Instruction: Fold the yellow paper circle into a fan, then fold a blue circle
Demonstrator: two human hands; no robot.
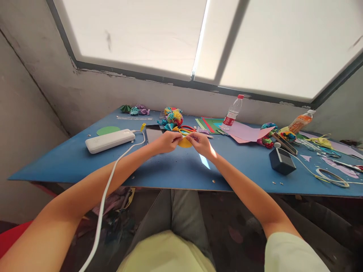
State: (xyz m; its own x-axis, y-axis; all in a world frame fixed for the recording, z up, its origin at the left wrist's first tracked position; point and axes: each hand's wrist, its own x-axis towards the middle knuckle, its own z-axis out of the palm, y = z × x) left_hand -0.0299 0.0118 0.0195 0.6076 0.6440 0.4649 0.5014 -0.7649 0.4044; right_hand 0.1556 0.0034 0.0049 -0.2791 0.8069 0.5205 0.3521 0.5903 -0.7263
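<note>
A yellow piece of paper (185, 142) with a rounded lower edge is held up above the blue table. My left hand (169, 141) pinches its left side, and my right hand (200, 142) pinches the right side; both hands are closed on it. Just behind the paper lie scissors (185, 129) with orange-red handles, their blades partly hidden by my right hand. A blue folded paper fan (171, 127) rests close behind my left hand, beside a colourful crumpled-paper ball (173, 115). Partly behind my left forearm is a dark flat object (153, 135).
A white power bank (110, 141) with a cable and a green paper circle (108, 130) are at left. Rightward stand a water bottle (232, 113), pink paper (244, 132), a black box-shaped device (281, 161), a tape roll (332, 177) and an orange drink bottle (301, 121).
</note>
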